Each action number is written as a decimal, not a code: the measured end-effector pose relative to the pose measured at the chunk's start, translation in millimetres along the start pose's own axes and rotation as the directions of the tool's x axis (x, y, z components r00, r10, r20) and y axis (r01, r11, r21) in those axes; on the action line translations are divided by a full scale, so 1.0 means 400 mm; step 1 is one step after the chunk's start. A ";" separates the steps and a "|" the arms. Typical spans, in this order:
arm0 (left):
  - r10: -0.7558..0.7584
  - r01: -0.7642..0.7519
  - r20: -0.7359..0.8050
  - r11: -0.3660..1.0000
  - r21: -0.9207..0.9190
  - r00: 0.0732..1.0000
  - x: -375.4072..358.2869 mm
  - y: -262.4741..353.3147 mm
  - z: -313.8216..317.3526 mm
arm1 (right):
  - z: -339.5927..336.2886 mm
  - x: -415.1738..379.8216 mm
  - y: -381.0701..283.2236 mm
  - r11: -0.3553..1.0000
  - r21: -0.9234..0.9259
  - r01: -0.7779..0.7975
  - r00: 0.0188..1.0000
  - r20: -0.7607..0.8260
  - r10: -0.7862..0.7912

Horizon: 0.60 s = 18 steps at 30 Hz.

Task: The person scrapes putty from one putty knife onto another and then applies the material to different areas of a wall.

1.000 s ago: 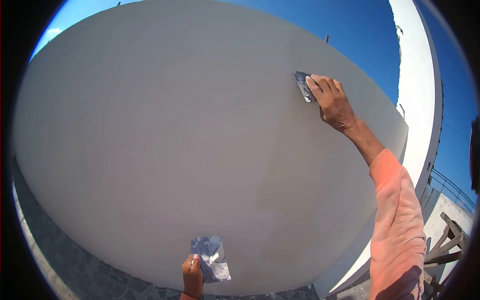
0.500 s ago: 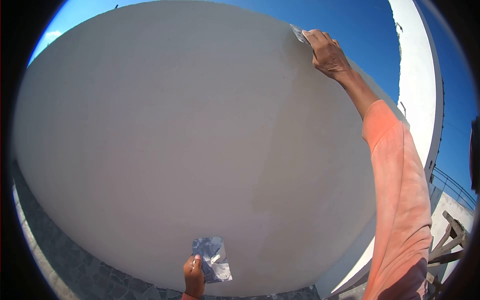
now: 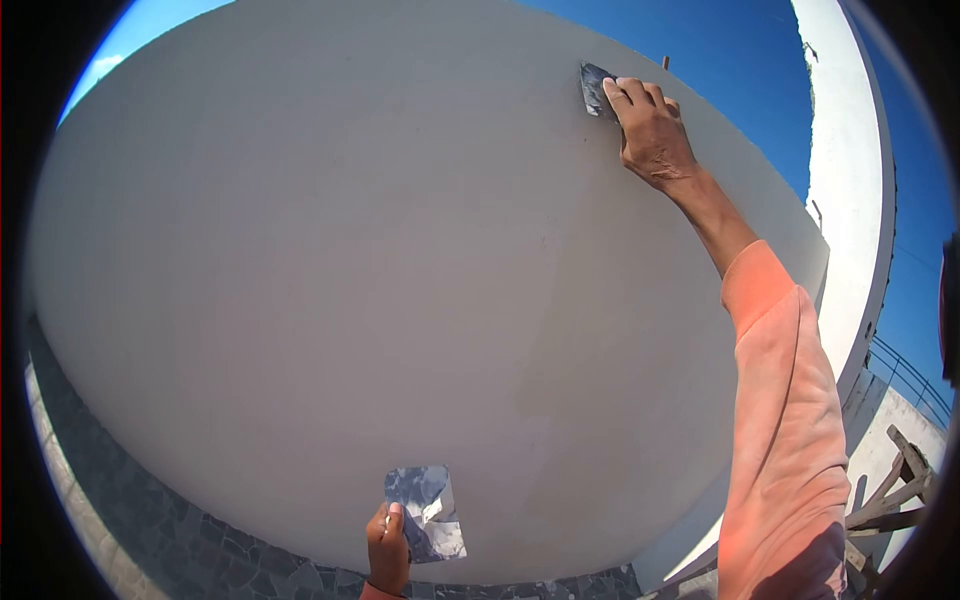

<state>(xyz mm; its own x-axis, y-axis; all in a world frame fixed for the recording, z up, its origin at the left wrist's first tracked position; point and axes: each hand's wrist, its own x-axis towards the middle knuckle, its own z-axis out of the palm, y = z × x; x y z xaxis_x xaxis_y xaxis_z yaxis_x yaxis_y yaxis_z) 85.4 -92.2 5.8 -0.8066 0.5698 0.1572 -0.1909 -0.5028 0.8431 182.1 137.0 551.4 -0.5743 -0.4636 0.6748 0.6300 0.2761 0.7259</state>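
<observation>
My right hand (image 3: 655,135) is raised high, its fingers closed around a metal putty scraper (image 3: 596,92) whose blade is against the grey wall (image 3: 330,260), a little below the top edge. Low in the view, my left hand (image 3: 388,548) grips a second, wider putty scraper (image 3: 425,510) by its side, thumb on its face. White putty smears that metal face, which reflects light. A darker, damp-looking band (image 3: 590,320) runs down the wall below my right hand.
Stone paving (image 3: 215,545) runs along the wall's foot. At right stand a white curved column (image 3: 850,160), a wooden trestle-like frame (image 3: 895,490) and a metal railing (image 3: 910,380). Blue sky shows above the wall.
My right hand and its scraper have come down from the wall's top edge. The view has shifted slightly. My left hand still holds its scraper low in front of the wall.
</observation>
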 end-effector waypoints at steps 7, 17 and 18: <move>-0.031 0.030 -0.008 0.998 -0.064 0.999 0.001 0.007 0.012 | -0.020 -0.114 -0.127 0.999 0.002 0.055 0.998 0.032 -0.055; -0.021 0.021 0.026 0.999 -0.029 0.999 0.008 -0.013 -0.010 | -0.105 -0.264 -0.269 0.973 0.011 0.232 0.970 0.067 -0.232; -0.026 0.027 0.028 0.999 -0.046 0.999 0.012 -0.022 -0.012 | -0.120 -0.263 -0.271 0.966 0.053 0.251 0.964 0.074 -0.255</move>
<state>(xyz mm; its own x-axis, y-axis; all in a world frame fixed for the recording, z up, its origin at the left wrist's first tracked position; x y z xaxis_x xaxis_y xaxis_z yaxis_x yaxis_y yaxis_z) 80.3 -88.2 -3.3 -0.7853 0.6008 0.1494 -0.2384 -0.5162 0.8226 199.3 115.5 395.5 -0.7529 -0.4549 0.4757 0.4370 0.1950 0.8781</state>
